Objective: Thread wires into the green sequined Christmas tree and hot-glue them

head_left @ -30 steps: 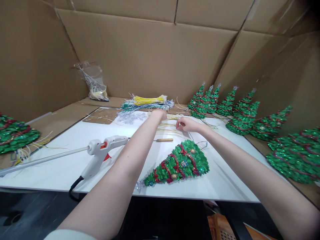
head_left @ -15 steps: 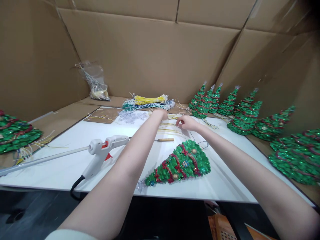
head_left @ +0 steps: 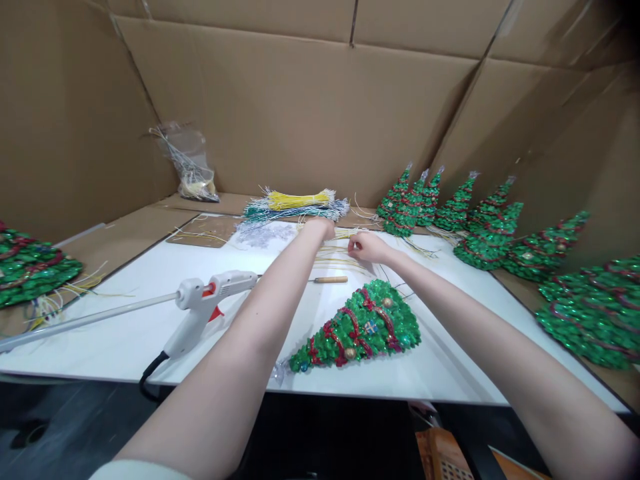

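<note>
Thin yellow wires lie side by side on the white board, between and below my hands. My left hand is at their left end, its fingers hidden behind the wrist. Over their right end is my right hand, fingers curled with the tips close together; whatever they pinch is too small to make out. A green tree with red garlands and gold balls lies on its side nearer to me, tip to the left. Between tree and wires rests a wooden-handled tool.
A white glue gun stands left of my left forearm. Bundles of yellow and green wires lie at the back, with a plastic bag to their left. Several green trees line the right side; another is at far left.
My right hand has moved slightly left, closer to my left hand, and its fingers are more curled. My left hand has stayed at nearly the same place.
</note>
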